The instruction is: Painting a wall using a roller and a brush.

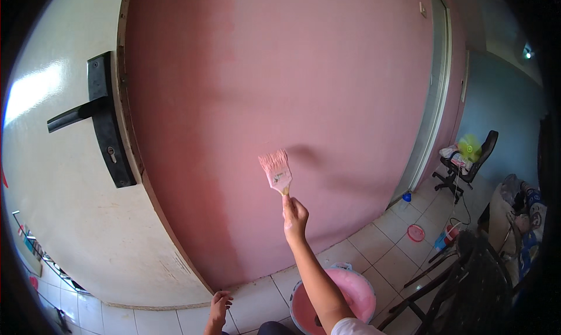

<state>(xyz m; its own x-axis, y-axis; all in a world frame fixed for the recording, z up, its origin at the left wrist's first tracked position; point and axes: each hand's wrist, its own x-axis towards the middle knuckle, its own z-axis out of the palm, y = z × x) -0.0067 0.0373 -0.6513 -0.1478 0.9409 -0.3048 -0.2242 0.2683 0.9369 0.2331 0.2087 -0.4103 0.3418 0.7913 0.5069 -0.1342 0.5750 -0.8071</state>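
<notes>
My right hand (295, 218) grips the handle of a wide paintbrush (277, 170), its bristles pointing up and coated in pink paint. The brush is in front of the pink wall (327, 95), casting a shadow to its right; whether the bristles touch the wall I cannot tell. Low down, by the bottom corner of the door, my left hand (219, 306) holds nothing, its fingers loosely bent and apart. Beneath my right forearm stands a bucket (363, 291) with pink paint inside, partly covered by the arm. A darker pink band (181, 160) runs down the wall's left side.
A white door (70, 218) with a black handle (111, 119) stands at left. Rightward are a doorway frame (429, 125), an office chair (476, 162) bearing a yellow-green fan (469, 148), a pink round lid (415, 233) on the tiles, and dark chairs (461, 276).
</notes>
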